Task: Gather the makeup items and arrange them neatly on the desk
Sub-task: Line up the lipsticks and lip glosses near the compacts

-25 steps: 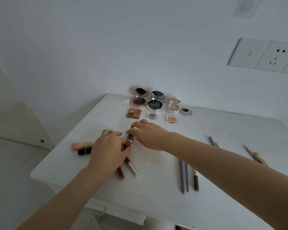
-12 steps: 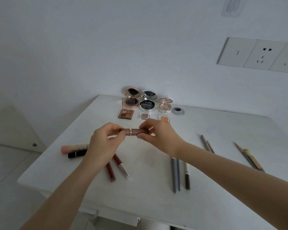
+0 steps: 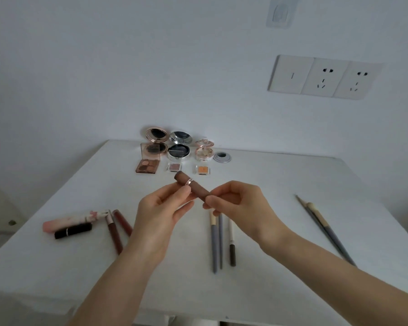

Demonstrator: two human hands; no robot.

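A brown lipstick tube (image 3: pixel 190 186) with a silver ring is held in the air over the white desk (image 3: pixel 280 180). My left hand (image 3: pixel 161 211) pinches it near the ring, and my right hand (image 3: pixel 236 201) grips its near end. On the desk at the left lie a pink tube (image 3: pixel 73 218), a black lipstick (image 3: pixel 73 231) and two dark red lip glosses (image 3: pixel 114 234). Three slim pencils (image 3: pixel 218 243) lie under my right hand. Open compacts (image 3: pixel 178 148) and small eyeshadow pans (image 3: pixel 203 170) stand in rows at the back.
Two long brushes (image 3: pixel 325 228) lie at the desk's right. A grey cable grommet (image 3: pixel 222 157) sits in the desk near the wall. Sockets (image 3: pixel 324 77) and a stick-on hook (image 3: pixel 280 11) are on the wall behind.
Both hands lifted the brown tube off the desk and raised it. It went from level to tilted, far end up to the left.
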